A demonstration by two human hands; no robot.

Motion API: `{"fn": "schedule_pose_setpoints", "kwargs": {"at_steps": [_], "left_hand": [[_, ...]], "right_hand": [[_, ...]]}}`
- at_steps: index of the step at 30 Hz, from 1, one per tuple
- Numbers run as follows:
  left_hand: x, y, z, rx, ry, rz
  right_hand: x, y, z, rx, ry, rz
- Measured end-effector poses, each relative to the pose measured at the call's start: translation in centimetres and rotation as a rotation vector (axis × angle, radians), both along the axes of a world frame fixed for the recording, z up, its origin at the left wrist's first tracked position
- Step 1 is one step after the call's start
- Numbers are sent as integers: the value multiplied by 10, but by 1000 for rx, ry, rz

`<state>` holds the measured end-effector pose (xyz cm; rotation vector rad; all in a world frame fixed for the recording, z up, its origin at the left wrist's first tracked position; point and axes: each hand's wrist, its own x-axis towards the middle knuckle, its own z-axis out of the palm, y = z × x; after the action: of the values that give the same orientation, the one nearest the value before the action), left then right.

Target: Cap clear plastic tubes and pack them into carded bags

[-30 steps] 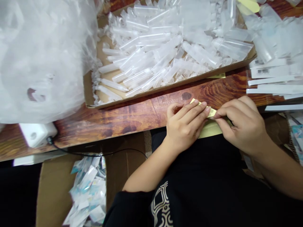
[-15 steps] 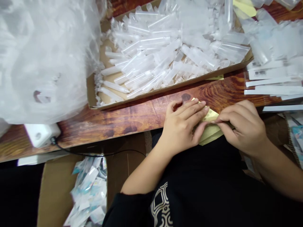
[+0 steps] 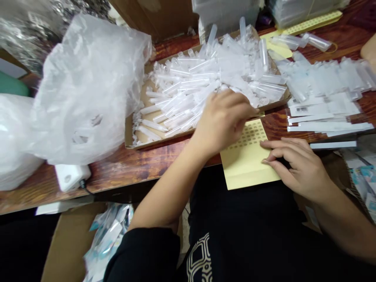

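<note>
A yellow sheet (image 3: 249, 168) with rows of small dark-printed labels lies over the front edge of the wooden table. My right hand (image 3: 296, 168) is at the sheet's right side, thumb and forefinger closed near its edge; what they pinch is too small to make out. Above the sheet's upper left is my left hand (image 3: 225, 119), its fingers bent and drawn together beside the front of the cardboard tray (image 3: 164, 144). Whatever those fingertips hold, if anything, is hidden. Many clear plastic tubes (image 3: 188, 94) fill the tray.
A big translucent plastic bag (image 3: 88, 94) stands left of the tray, a white adapter (image 3: 70, 177) in front of it. More tubes (image 3: 326, 80) and flat white packets (image 3: 320, 109) lie at right. Below the table, a carton (image 3: 67, 239) holds packets. A person's hand (image 3: 369, 51) shows at far right.
My left hand has lifted off the yellow sheet and moved up toward the tray. The sheet, folded and bent before, now lies flatter. The view has shifted and shows more of the table's back.
</note>
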<state>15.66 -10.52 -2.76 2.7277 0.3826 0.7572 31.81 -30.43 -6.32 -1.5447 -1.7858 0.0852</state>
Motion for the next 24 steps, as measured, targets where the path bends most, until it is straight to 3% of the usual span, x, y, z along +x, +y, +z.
{"fn": "schedule_pose_setpoints", "kwargs": {"at_steps": [5, 10, 13, 16, 20, 24], "left_hand": [[1, 47, -2, -14, 82, 103], [-6, 63, 2, -37, 137, 100], [-16, 60, 13, -180, -7, 98], [-27, 52, 14, -388, -225, 141], [-43, 34, -2, -700, -493, 150], [-55, 2, -17, -909, -587, 100]], "right_hand": [[-7, 3, 5, -106, 113, -105], [-12, 16, -2, -118, 168, -114], [-11, 19, -5, -139, 251, -113], [-10, 17, -3, -148, 315, -103], [-9, 16, 4, -56, 336, -118], [-7, 18, 9, 55, 325, -83]]}}
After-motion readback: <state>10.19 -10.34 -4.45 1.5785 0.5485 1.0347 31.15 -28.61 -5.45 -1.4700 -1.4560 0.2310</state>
